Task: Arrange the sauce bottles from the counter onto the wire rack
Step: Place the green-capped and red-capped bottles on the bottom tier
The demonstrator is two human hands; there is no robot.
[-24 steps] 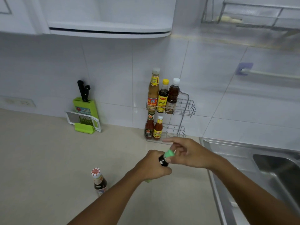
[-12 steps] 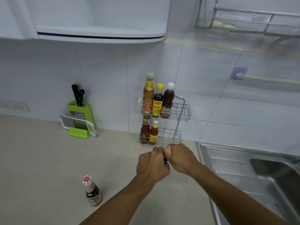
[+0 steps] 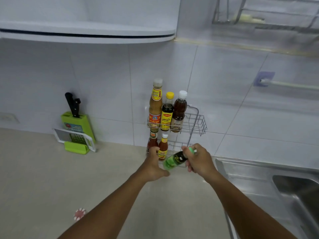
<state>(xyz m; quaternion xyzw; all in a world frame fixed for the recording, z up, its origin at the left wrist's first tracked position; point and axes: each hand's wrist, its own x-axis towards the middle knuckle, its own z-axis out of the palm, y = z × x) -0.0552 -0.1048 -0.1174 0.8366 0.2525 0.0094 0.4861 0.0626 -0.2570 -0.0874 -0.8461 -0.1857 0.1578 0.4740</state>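
Before the wire rack (image 3: 193, 125), right hand (image 3: 198, 160) grips green bottle (image 3: 174, 161), hiding its neck; left hand (image 3: 153, 166) spread.

Open right side of the wire rack's (image 3: 198, 121) tiers; bottles (image 3: 166, 111) crowding the left.

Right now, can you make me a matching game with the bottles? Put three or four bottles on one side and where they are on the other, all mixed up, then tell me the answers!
Things:
1. green-label bottle
2. yellow-cap bottle
3. white-cap small bottle
4. red-and-white cap bottle

Places:
A. top shelf of the wire rack
B. on the counter, by the left arm
C. tilted in the right hand
D. bottom shelf of the wire rack

Pairs: 1-C, 2-A, 3-D, 4-B
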